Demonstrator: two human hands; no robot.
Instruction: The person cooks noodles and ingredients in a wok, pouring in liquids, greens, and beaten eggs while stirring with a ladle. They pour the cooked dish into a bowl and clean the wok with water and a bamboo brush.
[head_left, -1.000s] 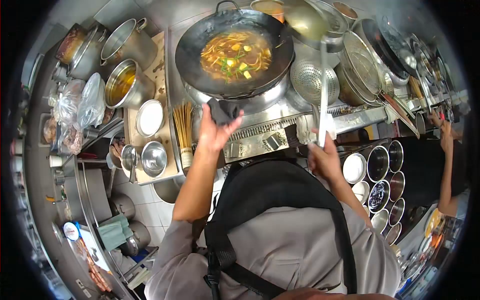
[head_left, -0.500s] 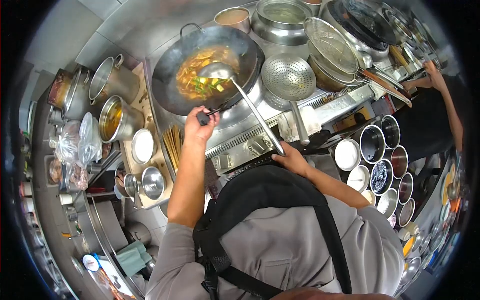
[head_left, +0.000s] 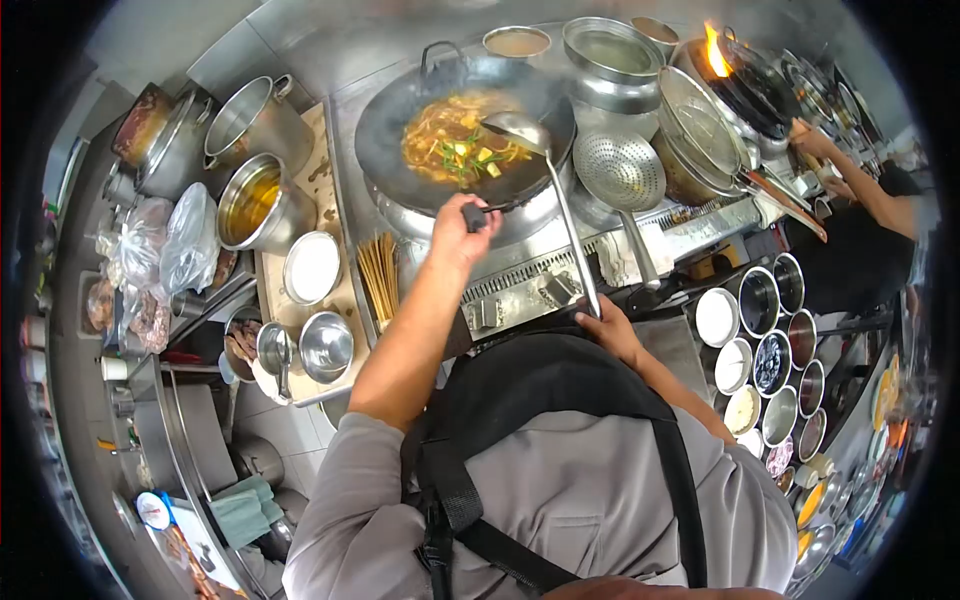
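In the head view my left hand [head_left: 465,230] is closed around the black grip of the wok's near handle. The dark wok [head_left: 385,170] sits on the burner and holds a saucy stir-fry [head_left: 455,135] with green and pale yellow pieces. My right hand [head_left: 612,332] grips the end of a long steel ladle [head_left: 572,225]. The ladle's bowl rests at the right edge of the food, inside the wok. Beside the wok, a perforated skimmer [head_left: 620,170] lies with its handle toward me.
A co-worker's arm [head_left: 860,185] reaches toward another wok [head_left: 755,100], where a flame [head_left: 715,52] rises. Round containers [head_left: 758,300] stand at right. A pot of yellow liquid [head_left: 285,215], a white bowl [head_left: 312,268] and bamboo sticks [head_left: 378,275] are at left.
The whole view has shifted, placing the stove further right. Inside the wok the ladle's bowl has moved from over the food to its right side. A flame has appeared at the co-worker's wok.
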